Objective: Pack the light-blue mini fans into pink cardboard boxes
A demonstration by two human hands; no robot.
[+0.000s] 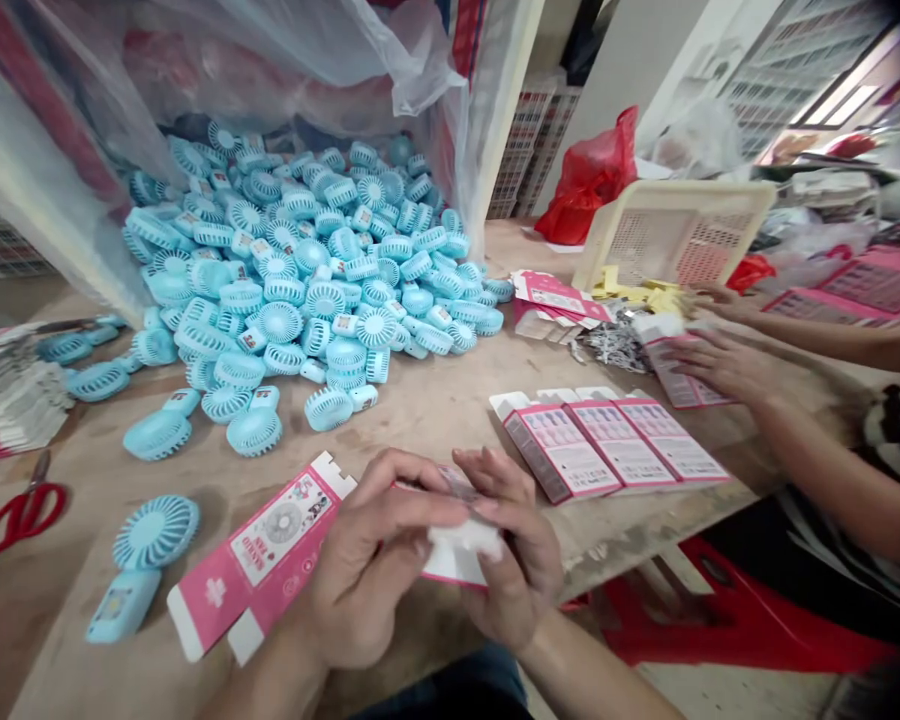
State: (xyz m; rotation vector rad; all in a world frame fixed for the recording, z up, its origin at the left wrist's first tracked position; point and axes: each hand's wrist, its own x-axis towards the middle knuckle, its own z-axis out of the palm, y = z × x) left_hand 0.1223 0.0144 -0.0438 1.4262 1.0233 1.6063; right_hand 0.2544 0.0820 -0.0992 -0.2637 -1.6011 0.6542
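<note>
Both hands are closed round a small pink-and-white carton (454,560) near the table's front edge. My left hand (379,560) grips its left side, and my right hand (521,555) has the other side. White flaps show between my fingers; most of the carton is hidden. Beside my left hand lies a pink fan carton (281,535) with its end flaps open. Left of that rests a light-blue handheld fan (154,535). Three pink-and-white cartons (611,445) lie side by side to the right of my hands.
A large heap of blue handheld fans (307,260) spills from a plastic-lined container. Red-handled scissors (26,515) lie at left. At right, a co-worker's hands (720,355) hold a carton before a cream basket (682,225). Below the table edge is a red stool (735,620).
</note>
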